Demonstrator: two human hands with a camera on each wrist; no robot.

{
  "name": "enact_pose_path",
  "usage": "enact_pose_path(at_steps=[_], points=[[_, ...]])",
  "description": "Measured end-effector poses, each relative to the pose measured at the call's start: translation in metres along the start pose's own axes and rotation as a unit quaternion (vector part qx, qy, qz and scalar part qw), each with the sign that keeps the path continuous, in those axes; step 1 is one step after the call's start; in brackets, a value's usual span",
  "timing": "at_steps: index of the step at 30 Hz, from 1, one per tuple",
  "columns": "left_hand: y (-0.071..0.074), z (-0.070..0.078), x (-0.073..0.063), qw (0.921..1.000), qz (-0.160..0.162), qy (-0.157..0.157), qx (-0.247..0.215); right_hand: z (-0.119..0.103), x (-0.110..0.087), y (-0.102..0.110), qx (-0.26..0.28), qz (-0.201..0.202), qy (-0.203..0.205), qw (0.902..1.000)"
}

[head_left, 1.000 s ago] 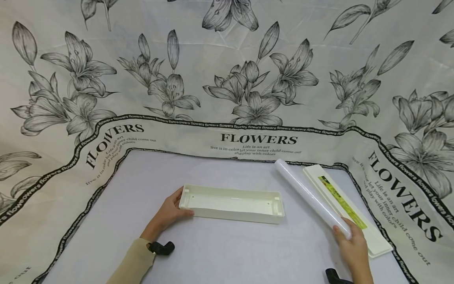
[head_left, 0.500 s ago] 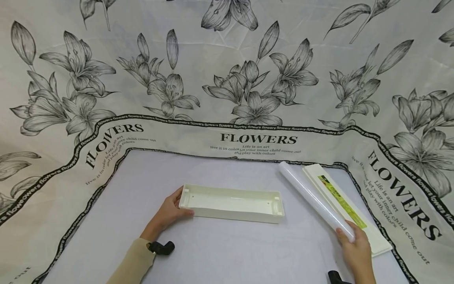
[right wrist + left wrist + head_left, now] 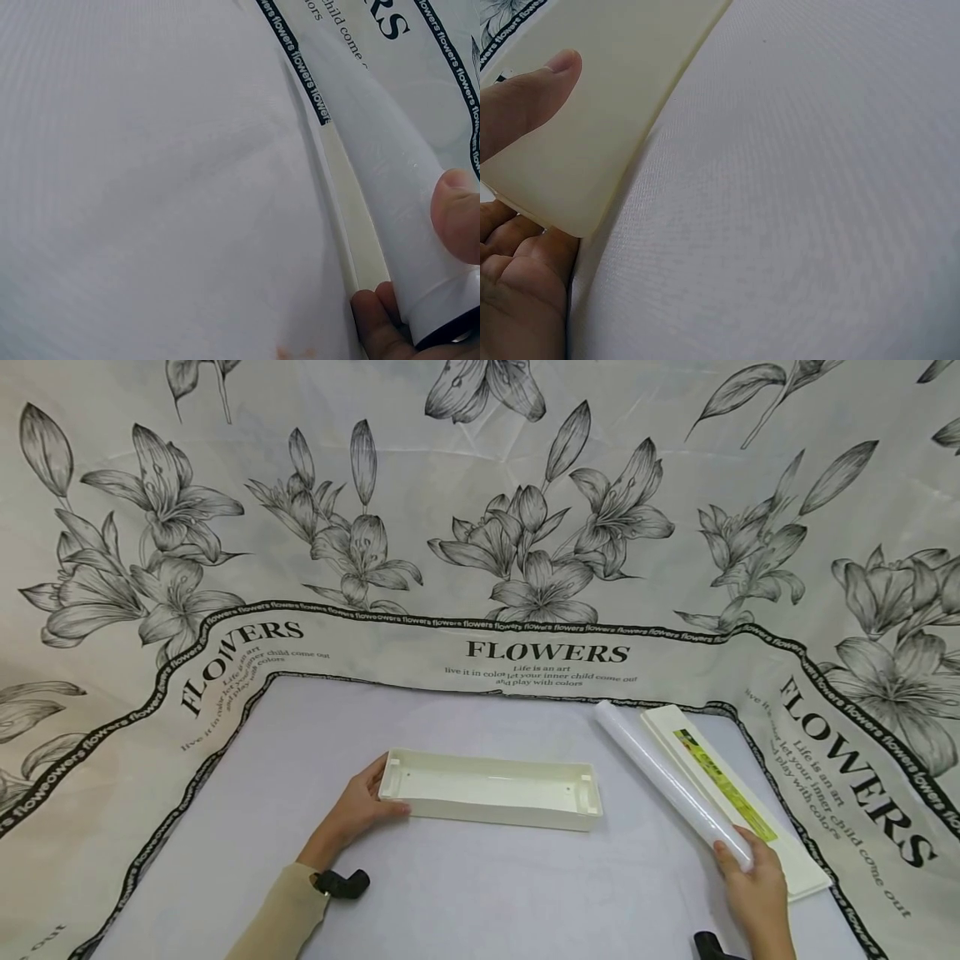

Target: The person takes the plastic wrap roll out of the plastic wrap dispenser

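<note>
A long cream plastic box [image 3: 491, 814] lies open side up near the table's middle, its inside bare. My left hand [image 3: 362, 808] grips its left end; in the left wrist view the thumb [image 3: 544, 94] lies along the front wall, with the fingers at the end. At the right, my right hand [image 3: 753, 881] holds the near end of a white roll of plastic film [image 3: 667, 777], thumb on top and fingers beneath. Just right of the roll lies a long cream lid [image 3: 802, 872] with a yellow-green label [image 3: 723, 785], partly hidden by the roll and hand.
A pale table surface [image 3: 480, 893] spreads around the box. A white cloth [image 3: 525, 527] printed with black flowers and lettering hangs behind and along both sides. A black strap mount [image 3: 341, 885] sits at the left wrist, another [image 3: 712, 946] at the right.
The roll and my right hand have moved slightly right, closer to the lid. My left hand and the box have stayed in place.
</note>
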State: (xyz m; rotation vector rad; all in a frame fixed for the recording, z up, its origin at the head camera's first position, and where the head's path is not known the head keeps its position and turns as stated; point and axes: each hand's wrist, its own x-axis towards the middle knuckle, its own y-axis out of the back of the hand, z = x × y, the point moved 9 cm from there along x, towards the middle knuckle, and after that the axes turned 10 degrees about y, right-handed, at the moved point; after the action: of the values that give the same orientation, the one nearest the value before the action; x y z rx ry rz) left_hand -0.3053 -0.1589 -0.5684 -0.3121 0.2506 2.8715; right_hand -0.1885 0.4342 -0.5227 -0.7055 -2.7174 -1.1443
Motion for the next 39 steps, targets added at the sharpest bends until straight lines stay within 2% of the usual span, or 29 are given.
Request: enact_pose_path(at_steps=[10, 19, 30, 36, 39], points=[[-0.001, 0.001, -0.001, 1.0, 0.0, -0.002, 0.007, -0.001, 0.001, -0.001, -0.01, -0.006, -0.004, 0.9999], [-0.002, 0.001, -0.001, 1.0, -0.003, -0.001, 0.004, 0.0, 0.002, -0.001, -0.018, -0.002, 0.01, 0.9998], [0.0, 0.0, 0.0, 1.0, -0.001, -0.008, 0.003, 0.005, 0.01, -0.006, -0.025, -0.075, -0.065, 0.9947], [-0.001, 0.0, 0.0, 1.0, -0.001, -0.008, 0.0, 0.01, 0.009, -0.008, -0.037, -0.098, -0.099, 0.9896], [-0.001, 0.001, 0.0, 1.0, -0.002, -0.006, -0.002, 0.009, 0.009, -0.008, -0.037, -0.1, -0.1, 0.9892]])
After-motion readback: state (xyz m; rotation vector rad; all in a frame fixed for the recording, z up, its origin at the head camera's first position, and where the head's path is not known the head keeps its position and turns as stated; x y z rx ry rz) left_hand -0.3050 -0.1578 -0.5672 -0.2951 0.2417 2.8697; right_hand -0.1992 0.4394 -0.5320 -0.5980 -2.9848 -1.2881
